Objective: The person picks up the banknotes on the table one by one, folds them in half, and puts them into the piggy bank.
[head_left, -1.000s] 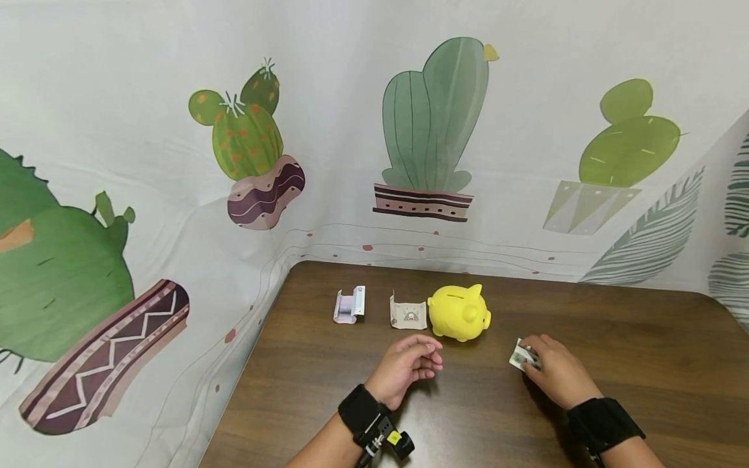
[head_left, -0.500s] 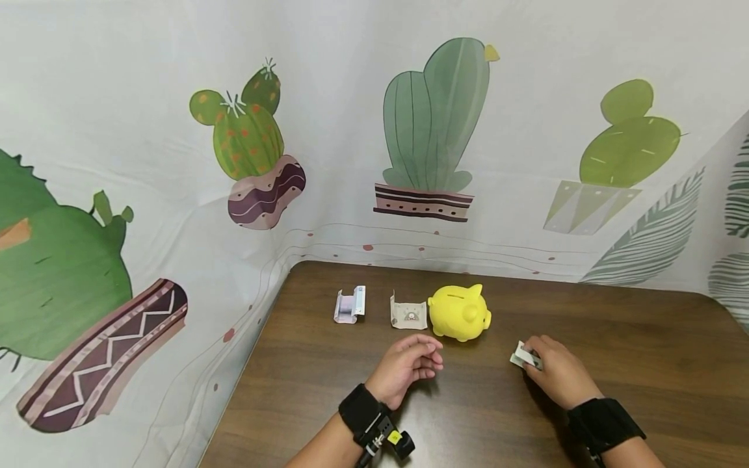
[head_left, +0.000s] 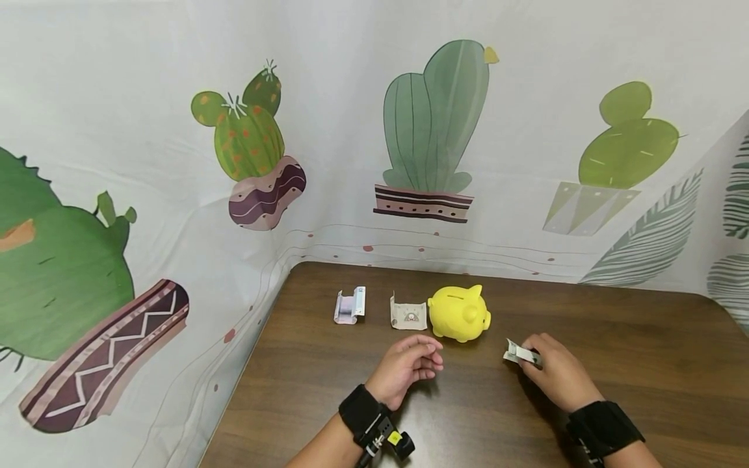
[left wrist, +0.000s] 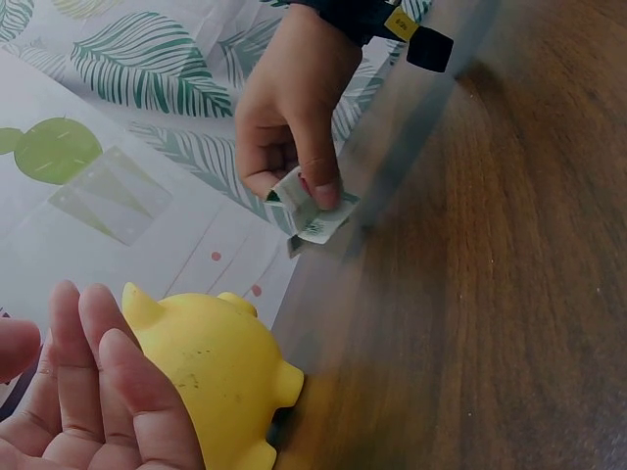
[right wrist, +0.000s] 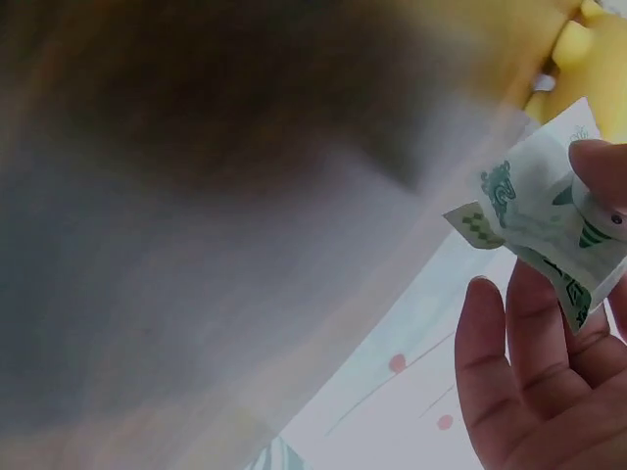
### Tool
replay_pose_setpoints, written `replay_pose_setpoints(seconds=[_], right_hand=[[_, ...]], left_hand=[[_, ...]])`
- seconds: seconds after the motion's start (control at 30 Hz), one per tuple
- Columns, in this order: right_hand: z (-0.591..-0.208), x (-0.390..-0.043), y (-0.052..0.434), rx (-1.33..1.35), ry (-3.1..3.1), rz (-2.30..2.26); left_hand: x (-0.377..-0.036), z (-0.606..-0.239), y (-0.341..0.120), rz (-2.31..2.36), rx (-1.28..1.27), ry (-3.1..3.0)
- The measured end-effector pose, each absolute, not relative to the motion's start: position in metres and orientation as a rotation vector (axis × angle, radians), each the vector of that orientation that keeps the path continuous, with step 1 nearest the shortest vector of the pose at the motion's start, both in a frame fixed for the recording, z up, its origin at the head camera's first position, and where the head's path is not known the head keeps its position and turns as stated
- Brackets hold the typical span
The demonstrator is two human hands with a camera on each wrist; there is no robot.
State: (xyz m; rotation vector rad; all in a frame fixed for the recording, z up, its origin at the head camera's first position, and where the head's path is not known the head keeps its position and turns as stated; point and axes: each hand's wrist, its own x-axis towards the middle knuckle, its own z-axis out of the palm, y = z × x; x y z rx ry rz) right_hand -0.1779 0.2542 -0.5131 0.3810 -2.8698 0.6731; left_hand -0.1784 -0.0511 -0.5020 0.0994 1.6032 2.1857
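Between its thumb and fingers, my right hand (head_left: pixel 558 372) pinches a folded green-and-white banknote (head_left: pixel 517 353), held just off the table to the right of the yellow piggy bank (head_left: pixel 458 313). Creases and a green print show on the banknote (right wrist: pixel 544 201) in the right wrist view. My left hand (head_left: pixel 405 369) holds nothing; its fingers are loosely bent, in front of the piggy bank. The piggy bank stands upright with a slot on top, its snout to the right. Close to its left side lies a creased beige banknote (head_left: pixel 411 316), and farther left a folded purplish banknote (head_left: pixel 346 309).
The brown wooden table (head_left: pixel 468 403) ends at a white cloth backdrop (head_left: pixel 328 130) printed with cacti and leaves. Black straps are on both wrists; a small camera (head_left: pixel 400 444) sits on the left one.
The banknote in my right hand has lifted and tilted, its free end shifting slightly left. The left hand, piggy bank and other banknotes have stayed in place.
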Motion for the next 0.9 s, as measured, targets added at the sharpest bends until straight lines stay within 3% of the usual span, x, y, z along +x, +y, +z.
replay_pose_setpoints(seconds=[0.9], right_hand=[[-0.495, -0.167, 0.226, 0.342, -2.551, 1.011]], left_hand=[[-0.175, -0.496, -0.053, 2.175, 0.091, 1.613]])
